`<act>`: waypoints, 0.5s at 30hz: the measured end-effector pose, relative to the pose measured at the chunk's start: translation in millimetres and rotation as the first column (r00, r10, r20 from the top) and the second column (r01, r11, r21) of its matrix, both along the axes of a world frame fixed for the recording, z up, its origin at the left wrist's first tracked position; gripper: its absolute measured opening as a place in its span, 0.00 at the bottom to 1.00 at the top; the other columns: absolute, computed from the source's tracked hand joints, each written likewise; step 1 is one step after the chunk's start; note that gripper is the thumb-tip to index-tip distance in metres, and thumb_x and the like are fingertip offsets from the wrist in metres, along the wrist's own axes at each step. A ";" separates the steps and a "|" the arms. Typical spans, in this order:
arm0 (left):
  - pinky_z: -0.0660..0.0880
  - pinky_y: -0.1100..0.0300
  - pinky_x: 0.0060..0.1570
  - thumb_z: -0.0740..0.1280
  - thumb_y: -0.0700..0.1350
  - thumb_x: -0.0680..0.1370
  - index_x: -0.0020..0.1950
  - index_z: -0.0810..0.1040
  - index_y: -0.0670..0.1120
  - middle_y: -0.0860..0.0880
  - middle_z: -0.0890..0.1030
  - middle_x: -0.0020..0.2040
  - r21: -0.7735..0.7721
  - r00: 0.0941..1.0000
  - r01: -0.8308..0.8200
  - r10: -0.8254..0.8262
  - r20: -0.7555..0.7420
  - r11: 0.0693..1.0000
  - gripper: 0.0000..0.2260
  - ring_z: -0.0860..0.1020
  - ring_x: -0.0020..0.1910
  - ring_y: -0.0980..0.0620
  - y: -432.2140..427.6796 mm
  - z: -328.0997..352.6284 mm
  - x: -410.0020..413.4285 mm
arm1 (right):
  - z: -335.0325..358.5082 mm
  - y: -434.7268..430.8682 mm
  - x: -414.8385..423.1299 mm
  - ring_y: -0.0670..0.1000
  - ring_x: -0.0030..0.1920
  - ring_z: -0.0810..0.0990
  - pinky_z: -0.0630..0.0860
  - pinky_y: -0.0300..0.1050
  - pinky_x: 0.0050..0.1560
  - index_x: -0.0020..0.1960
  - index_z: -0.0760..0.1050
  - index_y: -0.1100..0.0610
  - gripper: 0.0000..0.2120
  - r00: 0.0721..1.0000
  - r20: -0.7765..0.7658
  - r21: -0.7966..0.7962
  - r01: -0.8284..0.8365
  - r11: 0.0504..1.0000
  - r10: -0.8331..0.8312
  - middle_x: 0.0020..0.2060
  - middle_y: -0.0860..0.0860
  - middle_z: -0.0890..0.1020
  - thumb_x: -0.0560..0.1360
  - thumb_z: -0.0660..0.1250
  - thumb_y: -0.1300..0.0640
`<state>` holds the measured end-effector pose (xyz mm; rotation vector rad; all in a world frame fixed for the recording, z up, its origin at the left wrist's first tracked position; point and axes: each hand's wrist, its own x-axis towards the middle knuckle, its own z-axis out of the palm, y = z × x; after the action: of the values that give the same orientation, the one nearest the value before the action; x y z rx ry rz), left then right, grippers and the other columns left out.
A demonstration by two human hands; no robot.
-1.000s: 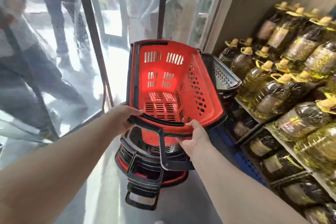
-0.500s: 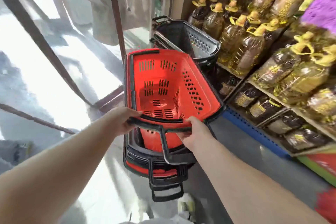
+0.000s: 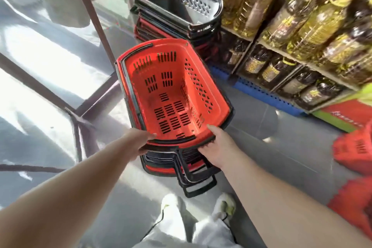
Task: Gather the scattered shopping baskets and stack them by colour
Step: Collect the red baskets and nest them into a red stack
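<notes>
Both hands are on the red perforated plastic shopping basket, gripping its near rim. The left hand has its thumb over the rim's top edge and its fingers curled underneath, closed onto the black trim. The right hand clamps the near right corner, thumb on top, fingers wrapped below the lip. That basket sits nested on top of a stack of red-and-black baskets on the grey floor, directly beyond and below the fingers, with black pull handles jutting out beneath the right hand. Further out past the fingertips stands a second stack, topped by a grey perforated plastic basket. Off to the right of the right hand, shelves carry bottles of cooking oil with yellow handles. Near the wrists, white shoes are planted just short of the stack.
</notes>
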<state>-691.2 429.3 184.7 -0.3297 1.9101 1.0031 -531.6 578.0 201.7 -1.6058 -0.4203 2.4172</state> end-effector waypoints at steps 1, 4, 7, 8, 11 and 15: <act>0.75 0.53 0.53 0.71 0.39 0.73 0.62 0.75 0.40 0.42 0.80 0.56 -0.019 0.999 0.036 -0.037 -0.021 0.999 0.18 0.78 0.55 0.45 -0.1 0.3 0.9 | 0.8 -0.7 2.9 0.59 0.55 0.80 0.76 0.52 0.58 0.63 0.73 0.63 0.18 0.999 0.023 0.003 -0.047 0.999 0.047 0.53 0.62 0.81 0.75 0.66 0.58; 0.71 0.56 0.50 0.70 0.39 0.73 0.61 0.76 0.40 0.42 0.80 0.53 -0.091 0.981 0.114 -0.127 -0.146 0.989 0.17 0.76 0.49 0.46 7.4 8.7 2.9 | 9.7 1.5 16.3 0.61 0.65 0.72 0.70 0.51 0.67 0.69 0.66 0.65 0.27 0.957 0.186 0.083 -0.242 0.967 0.223 0.64 0.64 0.73 0.75 0.67 0.55; 0.77 0.56 0.44 0.69 0.40 0.71 0.53 0.79 0.37 0.41 0.81 0.44 -0.194 0.898 0.208 -0.266 -0.352 0.959 0.13 0.79 0.43 0.44 30.9 36.7 9.9 | 32.1 18.3 32.2 0.57 0.51 0.78 0.75 0.49 0.54 0.61 0.72 0.62 0.15 0.924 0.253 0.241 -0.346 0.906 0.286 0.54 0.60 0.78 0.76 0.64 0.57; 0.77 0.56 0.41 0.68 0.42 0.71 0.50 0.80 0.38 0.42 0.81 0.42 -0.223 0.848 0.262 -0.334 -0.411 0.939 0.11 0.80 0.42 0.43 41.7 48.5 14.6 | 40.4 26.5 38.5 0.55 0.45 0.79 0.76 0.48 0.48 0.55 0.74 0.61 0.10 0.913 0.288 0.298 -0.371 0.880 0.288 0.48 0.58 0.79 0.76 0.64 0.58; 0.73 0.58 0.43 0.69 0.46 0.72 0.53 0.80 0.45 0.45 0.82 0.47 -0.207 0.719 0.419 -0.462 -0.520 0.884 0.12 0.79 0.47 0.44 84.5 82.7 44.2 | 71.0 55.7 74.1 0.53 0.37 0.77 0.76 0.46 0.42 0.46 0.75 0.58 0.01 0.872 0.436 0.488 -0.436 0.756 0.222 0.37 0.54 0.79 0.75 0.65 0.61; 0.74 0.59 0.50 0.69 0.47 0.73 0.64 0.77 0.45 0.44 0.82 0.55 -0.104 0.615 0.581 -0.519 -0.594 0.807 0.20 0.80 0.54 0.45 141.6 106.7 99.5 | 100.6 84.1 147.9 0.52 0.43 0.81 0.76 0.45 0.44 0.47 0.77 0.50 0.05 0.787 0.604 0.639 -0.570 0.515 0.121 0.40 0.49 0.82 0.72 0.65 0.57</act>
<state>-591.6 570.9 291.3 0.7125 2.2873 0.8080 -383.7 662.1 302.3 -1.7020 -1.8192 1.4701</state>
